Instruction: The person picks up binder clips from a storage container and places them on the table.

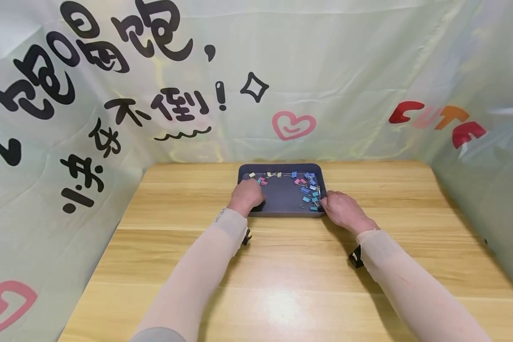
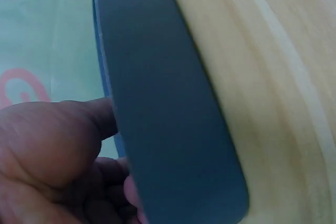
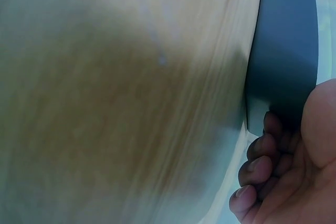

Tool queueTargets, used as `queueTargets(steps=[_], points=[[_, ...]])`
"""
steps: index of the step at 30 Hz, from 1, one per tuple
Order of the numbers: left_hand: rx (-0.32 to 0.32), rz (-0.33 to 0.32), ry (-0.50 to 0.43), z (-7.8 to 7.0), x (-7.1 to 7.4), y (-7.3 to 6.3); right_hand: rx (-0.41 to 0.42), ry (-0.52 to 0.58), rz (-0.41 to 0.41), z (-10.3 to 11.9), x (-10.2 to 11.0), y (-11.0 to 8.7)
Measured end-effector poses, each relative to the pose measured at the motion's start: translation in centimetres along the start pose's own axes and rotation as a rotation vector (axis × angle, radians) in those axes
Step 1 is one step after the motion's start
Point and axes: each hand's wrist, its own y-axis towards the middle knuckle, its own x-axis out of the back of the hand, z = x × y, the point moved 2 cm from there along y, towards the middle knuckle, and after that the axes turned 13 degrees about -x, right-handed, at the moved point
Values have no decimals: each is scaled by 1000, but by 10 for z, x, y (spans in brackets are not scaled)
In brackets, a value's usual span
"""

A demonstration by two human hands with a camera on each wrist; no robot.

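Behind the wooden surface (image 1: 282,266) I see a pale curtain (image 1: 346,57), with black writing (image 1: 121,110) on its left. From my end, the left hand (image 1: 246,194) reaches into the left of a dark tray (image 1: 280,197), beside pink clips (image 1: 262,181); I can't tell whether it holds any. The tray sits toward the surface's far edge, cream clips (image 1: 279,175) along its back, blue clips (image 1: 305,190) and teal clips (image 1: 306,199) down its right. The right hand (image 1: 344,208) grips the near right corner.

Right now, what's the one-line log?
left hand: partly inside dark rectangular tray | right hand: gripping its right side | multicoloured binder clips: inside
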Motion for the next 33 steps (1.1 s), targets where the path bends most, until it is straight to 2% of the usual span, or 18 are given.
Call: queueTargets(steps=[5,9,13,16,19,25,33], points=[[-36,-50,-54,5,23,-14,2,3,11,3,-1,-1],[-50,-48,-83,11,46,-42,0,0,14,4,0,-1],[-39,-15,-130,23,55,-72,7,-7,15,4,0,-1],[-26,0,-175,34,53,-90,14,-8,15,3,0,0],[-33,2,-198,42,43,-100,8,-11,23,2,1,0],[40,27,-219,53,15,-100,3,-9,31,1,1,2],[82,38,-227,59,2,-98,-11,-3,36,0,2,2]])
